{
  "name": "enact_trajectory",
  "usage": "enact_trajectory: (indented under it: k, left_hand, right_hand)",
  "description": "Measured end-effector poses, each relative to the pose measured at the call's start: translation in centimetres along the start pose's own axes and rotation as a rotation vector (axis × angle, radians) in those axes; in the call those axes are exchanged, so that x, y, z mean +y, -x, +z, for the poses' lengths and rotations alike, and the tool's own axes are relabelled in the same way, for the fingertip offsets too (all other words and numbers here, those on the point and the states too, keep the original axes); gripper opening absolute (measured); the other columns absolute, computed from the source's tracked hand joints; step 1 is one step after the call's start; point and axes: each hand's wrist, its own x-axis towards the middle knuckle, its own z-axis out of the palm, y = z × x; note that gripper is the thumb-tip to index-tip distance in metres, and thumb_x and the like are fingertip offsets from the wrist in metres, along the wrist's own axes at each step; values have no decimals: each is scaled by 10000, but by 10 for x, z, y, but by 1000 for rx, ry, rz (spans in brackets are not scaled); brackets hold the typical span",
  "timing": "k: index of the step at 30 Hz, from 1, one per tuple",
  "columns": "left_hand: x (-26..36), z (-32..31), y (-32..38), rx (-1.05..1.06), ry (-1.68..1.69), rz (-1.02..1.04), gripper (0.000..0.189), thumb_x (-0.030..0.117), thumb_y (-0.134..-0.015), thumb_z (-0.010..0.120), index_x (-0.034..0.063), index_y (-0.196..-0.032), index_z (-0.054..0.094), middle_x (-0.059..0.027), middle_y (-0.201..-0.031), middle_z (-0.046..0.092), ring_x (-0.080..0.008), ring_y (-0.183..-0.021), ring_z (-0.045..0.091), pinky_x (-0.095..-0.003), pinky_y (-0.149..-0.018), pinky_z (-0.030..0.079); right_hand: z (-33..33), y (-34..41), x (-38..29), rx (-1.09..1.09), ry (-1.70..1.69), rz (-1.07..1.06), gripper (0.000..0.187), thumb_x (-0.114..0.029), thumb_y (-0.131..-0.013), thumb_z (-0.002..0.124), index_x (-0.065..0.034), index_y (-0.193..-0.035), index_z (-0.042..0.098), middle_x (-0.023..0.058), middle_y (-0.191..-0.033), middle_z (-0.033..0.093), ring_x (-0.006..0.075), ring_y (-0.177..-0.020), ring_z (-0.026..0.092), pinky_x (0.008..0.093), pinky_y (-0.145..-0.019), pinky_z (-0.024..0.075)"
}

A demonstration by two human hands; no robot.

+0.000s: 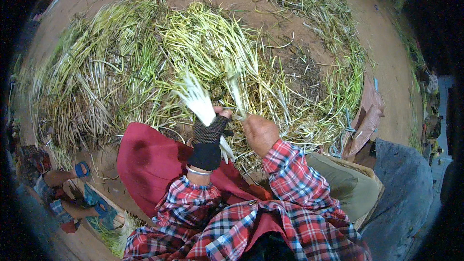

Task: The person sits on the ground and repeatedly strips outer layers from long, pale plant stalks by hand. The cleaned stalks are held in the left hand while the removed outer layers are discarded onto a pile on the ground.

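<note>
My left hand, in a black fingerless knit glove with a metal bangle at the wrist, is closed round a bunch of white plant stalks. The stalks fan out above the fist, and their other ends show below it. Close by on the right, my bare right hand grips the end of a pale, motion-blurred stalk. A thin strand spans the gap between the hands. Beyond them a heap of long yellow-green stalks covers the ground. The fingertips are partly hidden.
More stalks lie at the left, and a greener band of them curves along the right. A brown plastic sheet with blue cord lies at the right. At the lower left are another person's legs and blue sandals.
</note>
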Motion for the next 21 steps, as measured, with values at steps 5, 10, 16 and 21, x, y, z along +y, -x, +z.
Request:
enact_trajectory:
  k: [5,10,16,21]
  left_hand:
    - [-4,-4,7,-93,183,-61,265,109,-745,579,62,-974,454,-77,-782,583,-135,-668,538,-212,-505,426]
    - [2,-7,11,-165,214,-134,180,111,-743,571,41,-895,506,-61,-753,573,-148,-679,556,-227,-586,460]
    - [13,-1,17,-243,396,-220,158,91,-752,555,5,-880,517,-89,-768,568,-182,-714,568,-253,-667,469]
    - [26,-9,9,-32,482,-27,140,48,-720,551,-58,-804,515,-91,-689,520,-130,-571,463,-206,-520,380]
  right_hand:
    - [0,3,-11,-152,131,-227,141,-159,-714,512,-21,-739,521,147,-702,514,293,-649,539,396,-532,450]
    - [-16,9,-6,-248,202,-354,148,-183,-709,531,-36,-724,531,102,-644,491,268,-589,534,381,-475,450]
    - [-31,22,1,-95,46,-492,79,-119,-706,543,-60,-744,506,87,-610,486,250,-537,516,350,-443,430]
    - [-43,47,27,-205,36,-499,58,-88,-715,543,-69,-770,543,80,-638,523,244,-549,529,341,-450,433]
